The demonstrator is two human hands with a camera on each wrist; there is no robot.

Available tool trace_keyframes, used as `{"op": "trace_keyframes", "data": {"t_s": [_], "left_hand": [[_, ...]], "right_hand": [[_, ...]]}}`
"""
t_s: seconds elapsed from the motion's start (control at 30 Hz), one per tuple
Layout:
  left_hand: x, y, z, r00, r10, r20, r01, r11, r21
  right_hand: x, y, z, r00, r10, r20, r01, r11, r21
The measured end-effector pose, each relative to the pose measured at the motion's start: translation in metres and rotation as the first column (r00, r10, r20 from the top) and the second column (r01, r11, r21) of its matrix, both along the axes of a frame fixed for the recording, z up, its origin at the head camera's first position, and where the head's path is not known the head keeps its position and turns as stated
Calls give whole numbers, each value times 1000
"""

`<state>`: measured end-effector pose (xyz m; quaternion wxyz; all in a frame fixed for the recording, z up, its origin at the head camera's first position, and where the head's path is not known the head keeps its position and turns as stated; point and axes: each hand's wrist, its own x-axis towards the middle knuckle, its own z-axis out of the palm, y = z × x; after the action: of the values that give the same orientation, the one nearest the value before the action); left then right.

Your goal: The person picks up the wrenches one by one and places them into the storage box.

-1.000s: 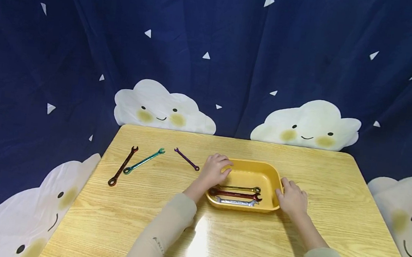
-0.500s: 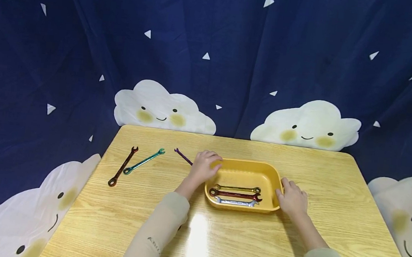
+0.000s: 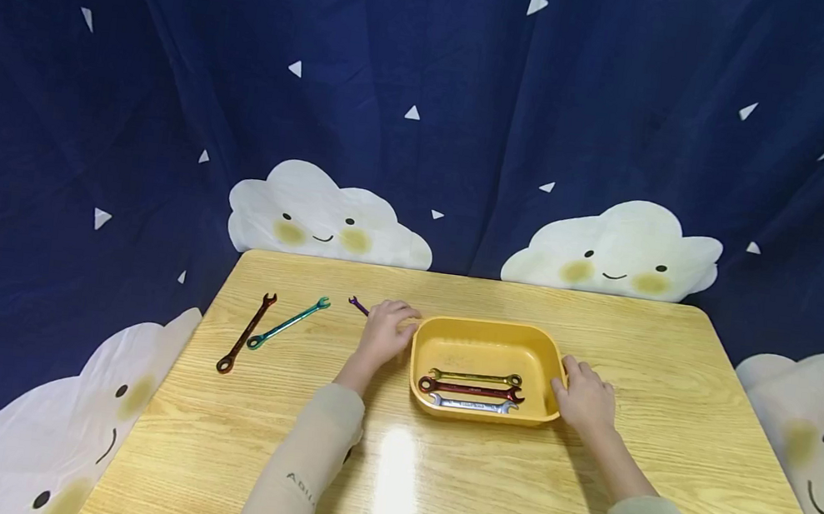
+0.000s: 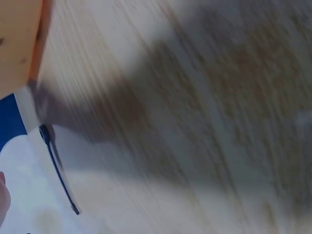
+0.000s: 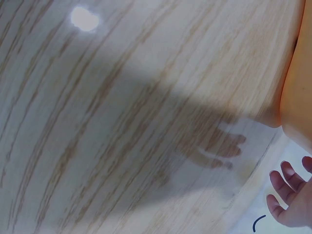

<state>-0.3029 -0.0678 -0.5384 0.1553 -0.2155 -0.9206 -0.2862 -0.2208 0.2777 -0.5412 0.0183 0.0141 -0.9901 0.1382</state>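
My left hand point(image 3: 383, 336) is beside the left end of a yellow plastic bin point(image 3: 491, 329), fingers slightly bent and holding nothing. It covers the lower part of a small purple combination wrench point(image 3: 357, 305); the left wrist view shows that wrench point(image 4: 58, 170) whole on the table. My right hand point(image 3: 587, 397) rests at the bin's right end, thumb over the rim. Its fingers point(image 5: 288, 187) look loose and spread in the right wrist view. Inside the bin lie a gold wrench point(image 3: 475, 377), a dark red wrench point(image 3: 469, 389) and a silver wrench point(image 3: 473, 404), side by side.
A teal wrench point(image 3: 288, 323) and a dark reddish wrench point(image 3: 247, 332) lie slanted on the left of the wooden table point(image 3: 477, 498). Behind the table's far edge hangs a navy curtain point(image 3: 433, 58) with cloud prints.
My left hand has moved left, off the bin's left end and over part of the purple wrench. The right hand, the bin and the wrenches have stayed in place.
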Motion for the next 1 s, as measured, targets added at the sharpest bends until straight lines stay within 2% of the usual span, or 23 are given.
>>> {"op": "trace_keyframes", "data": {"t_s": [0.27, 0.5, 0.73, 1.0], "left_hand": [[0, -15, -9, 996, 20, 90, -24, 999, 36], [2, -23, -18, 996, 35, 80, -41, 997, 71], [2, -31, -24, 993, 75, 96, -78, 996, 32], [0, -40, -29, 977, 117, 181, -116, 993, -15]], "right_hand": [[0, 0, 0, 1000, 2, 8, -2, 1000, -5], [1, 0, 0, 1000, 4, 8, -4, 1000, -5], [0, 1, -2, 1000, 1, 4, -1, 1000, -6], [-1, 1, -3, 1000, 1, -8, -1, 1000, -13]]}}
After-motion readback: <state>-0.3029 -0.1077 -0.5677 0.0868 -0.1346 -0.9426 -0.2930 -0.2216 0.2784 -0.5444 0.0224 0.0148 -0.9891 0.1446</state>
